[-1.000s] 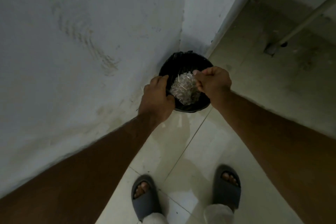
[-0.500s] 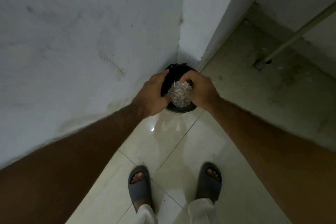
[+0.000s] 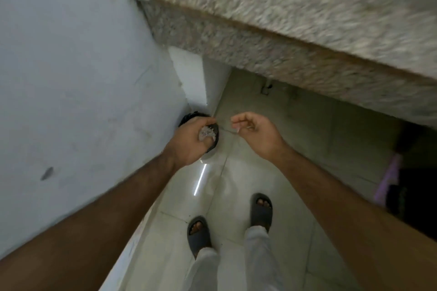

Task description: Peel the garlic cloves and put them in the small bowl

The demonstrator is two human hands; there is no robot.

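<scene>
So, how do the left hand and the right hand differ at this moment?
The left hand grips a pale bundle of garlic skins above the black bin; the right hand hangs beside the bin, fingers loosely curled, holding no bundle. Both are bare.

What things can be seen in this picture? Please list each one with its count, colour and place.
bin: one, black, on the floor at the wall corner, mostly hidden by the left hand
peel scraps: one clump, pale, in the left hand above the bin
counter: one, speckled stone, top right
floor tiles: pale, glossy
slippers: two, dark grey, on the feet
left hand: grips the scraps
right hand: fingers curled; a pale bit near its fingertips, unclear
</scene>
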